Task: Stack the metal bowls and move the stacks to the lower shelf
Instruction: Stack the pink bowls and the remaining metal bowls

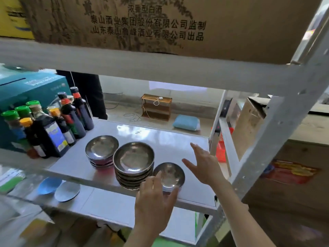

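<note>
Stacking step in hand. On the shelf (178, 139), left to right: rear stack (101, 150), taller stack (133, 163), single bowl (169, 175) upright, mouth up (round, no long axis). Left hand (153, 200) grips its near rim; right hand (203, 163) hovers spread, empty. Next, by my judgement: lift and nest it onto the taller stack.

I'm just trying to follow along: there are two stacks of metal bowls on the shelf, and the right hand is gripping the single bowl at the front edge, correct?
Not quite. The head view shows the left hand on the single bowl; the right hand hovers open beside it, touching nothing. The two stacks, the taller stack and the back stack, are there.
</note>
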Available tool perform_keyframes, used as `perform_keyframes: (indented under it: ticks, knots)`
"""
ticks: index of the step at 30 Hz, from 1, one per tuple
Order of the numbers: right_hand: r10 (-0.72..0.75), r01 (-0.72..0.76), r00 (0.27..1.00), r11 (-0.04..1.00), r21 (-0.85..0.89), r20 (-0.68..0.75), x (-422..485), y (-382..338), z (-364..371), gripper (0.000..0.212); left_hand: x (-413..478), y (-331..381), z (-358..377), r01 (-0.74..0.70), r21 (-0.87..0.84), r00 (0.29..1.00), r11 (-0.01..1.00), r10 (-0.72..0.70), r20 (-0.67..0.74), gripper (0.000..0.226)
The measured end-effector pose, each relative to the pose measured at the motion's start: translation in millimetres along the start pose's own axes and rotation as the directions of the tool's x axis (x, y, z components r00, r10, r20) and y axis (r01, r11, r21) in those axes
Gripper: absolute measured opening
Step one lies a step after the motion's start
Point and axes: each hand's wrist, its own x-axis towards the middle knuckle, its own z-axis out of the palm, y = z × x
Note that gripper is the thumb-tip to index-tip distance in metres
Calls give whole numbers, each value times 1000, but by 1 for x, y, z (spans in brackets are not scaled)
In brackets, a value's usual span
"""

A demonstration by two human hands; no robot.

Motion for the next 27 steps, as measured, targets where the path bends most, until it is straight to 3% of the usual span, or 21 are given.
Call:
perform_keyframes:
  ticks: [3,7,11,18,27]
  knots:
    - [27,-32,995,998,58,94,4,11,34,77,2,-13,29,135,-7,988,991,-134,73,90]
    - [37,-68,976,988,141,213,9,23,76,75,14,-37,65,293,-150,953,944,-276,125,69]
    - [14,-109,965,930,352,263,12,30,106,72,27,-48,87,419,-255,903,871,-372,214,52]
    - [-7,-124,974,818,561,225,9,40,122,23,40,-47,101,403,-398,915,824,-373,154,43]
    - [51,-148,981,817,557,186,-25,50,108,28,30,-30,102,412,-364,904,835,-324,278,42]
